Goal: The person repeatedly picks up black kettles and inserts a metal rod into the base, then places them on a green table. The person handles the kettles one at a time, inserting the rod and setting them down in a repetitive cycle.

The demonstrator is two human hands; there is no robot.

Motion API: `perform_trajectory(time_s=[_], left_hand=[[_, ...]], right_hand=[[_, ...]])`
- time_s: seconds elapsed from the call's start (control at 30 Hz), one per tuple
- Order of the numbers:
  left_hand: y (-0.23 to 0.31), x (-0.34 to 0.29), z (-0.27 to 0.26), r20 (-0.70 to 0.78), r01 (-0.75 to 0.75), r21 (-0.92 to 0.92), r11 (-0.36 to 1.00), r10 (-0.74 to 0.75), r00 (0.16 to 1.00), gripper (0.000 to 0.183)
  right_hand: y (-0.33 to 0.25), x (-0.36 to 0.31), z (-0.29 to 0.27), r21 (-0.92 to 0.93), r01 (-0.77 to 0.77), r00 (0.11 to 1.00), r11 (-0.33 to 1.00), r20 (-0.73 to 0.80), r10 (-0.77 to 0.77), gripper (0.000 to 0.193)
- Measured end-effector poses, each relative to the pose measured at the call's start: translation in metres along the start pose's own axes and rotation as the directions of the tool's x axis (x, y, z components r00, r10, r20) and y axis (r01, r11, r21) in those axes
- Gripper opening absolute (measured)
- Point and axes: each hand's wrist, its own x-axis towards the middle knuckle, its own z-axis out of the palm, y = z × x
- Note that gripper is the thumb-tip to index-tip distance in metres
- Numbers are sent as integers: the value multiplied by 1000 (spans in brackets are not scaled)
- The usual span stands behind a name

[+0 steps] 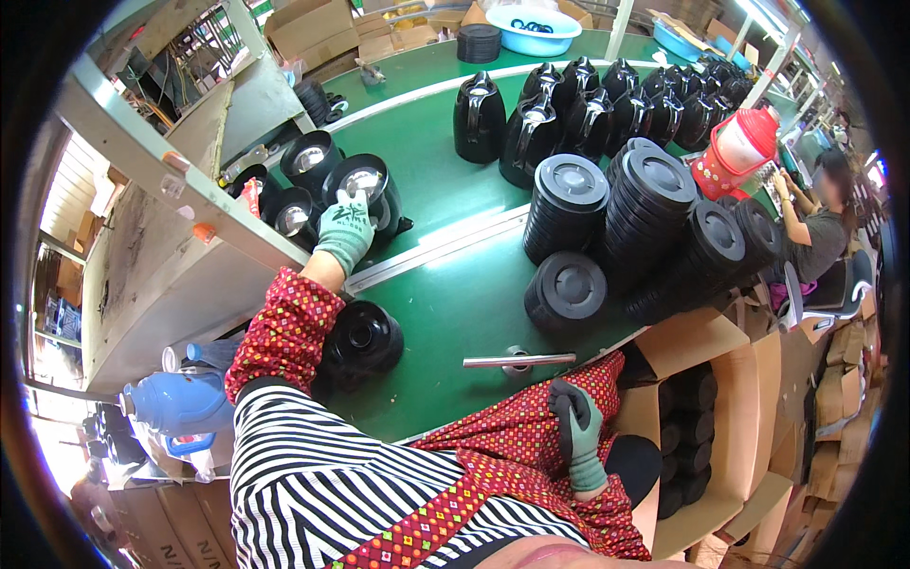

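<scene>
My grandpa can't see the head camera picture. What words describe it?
A person's green-gloved left hand touches a glossy black round container with a shiny silver inside at a long green workbench. The gloved right hand is curled beside the bench. On the bench stand stacks of round black discs and rows of glossy black jugs.

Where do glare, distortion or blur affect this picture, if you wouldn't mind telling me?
In the head view, bright glare streaks the green tabletop; glossy highlights dot the upright black jugs; fisheye distortion bends lines toward the rim, with black corners; the left hand looks fairly sharp.
</scene>
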Motion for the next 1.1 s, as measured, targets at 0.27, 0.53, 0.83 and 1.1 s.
perform_trajectory(time_s=[0.27, 0.53, 0.83, 1.1], left_hand=[[43, -64, -65, -210, -397, -246, 884, 352, 912, 41], [120, -169, -151, -277, -798, -306, 519, 753, 597, 34], [123, -210, -115, -516, -623, -770, 137, 440, 735, 64], [146, -232, -6, -79, 520, -827, -215, 960, 270, 60]], right_hand=[[-85, 21, 2, -156, 172, 980, 973, 132, -152, 52], [-200, 40, 40, 344, -347, 923, 873, 291, 252, 100], [-146, -31, -29, 649, -360, 927, 670, 330, 178, 51], [-147, -42, -65, 501, -362, 875, 786, 473, 102, 85]])
